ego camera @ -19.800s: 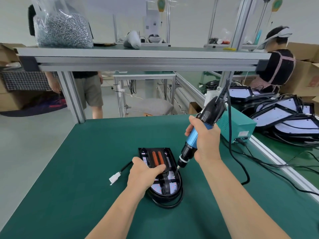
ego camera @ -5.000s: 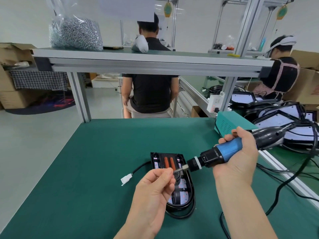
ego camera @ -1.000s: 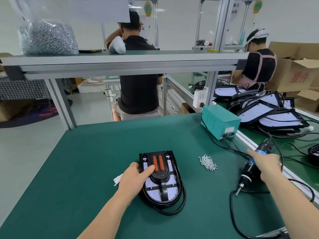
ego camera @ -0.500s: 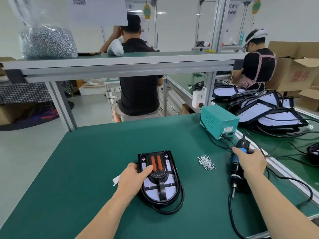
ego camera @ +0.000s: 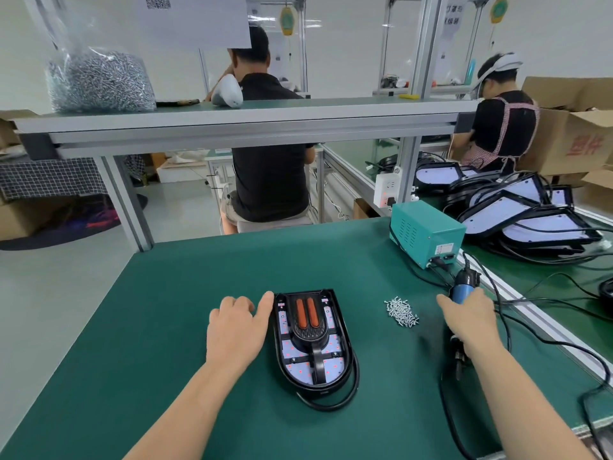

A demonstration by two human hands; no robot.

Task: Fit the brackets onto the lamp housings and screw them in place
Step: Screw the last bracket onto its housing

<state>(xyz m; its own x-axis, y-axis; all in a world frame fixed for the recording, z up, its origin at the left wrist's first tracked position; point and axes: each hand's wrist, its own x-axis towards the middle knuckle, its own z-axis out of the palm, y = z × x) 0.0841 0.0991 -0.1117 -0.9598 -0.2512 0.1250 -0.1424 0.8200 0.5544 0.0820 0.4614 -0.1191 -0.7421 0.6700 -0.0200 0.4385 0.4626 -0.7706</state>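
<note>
1. Finds the lamp housing [ego camera: 336,346] at lower centre of the frame, flat on the green mat [ego camera: 182,293], with the black bracket [ego camera: 310,333] seated along its middle.
2. Rests the left hand [ego camera: 237,330] loosely spread just left of the housing, holding nothing, thumb touching the upper left edge.
3. Covers the electric screwdriver [ego camera: 462,290] with the right hand [ego camera: 471,322] at right of centre; cannot tell whether gripping or merely lying on top.
4. Probably sits between screws, so: press the housing down with the left palm to stop any sliding, take a single screw from the loose pile [ego camera: 401,312] between housing and driver, seat it squarely on the bit, and drive straight down. Mind the black cable [ego camera: 331,405] looped under the near end.
5. Shows a QR code on the white sheet [ego camera: 199,18] at the top.
6. Carries red characters on the cardboard box [ego camera: 577,141] at far right, not legible with confidence.
7. Bears a label on the teal power box [ego camera: 428,230], too small to read.
</note>
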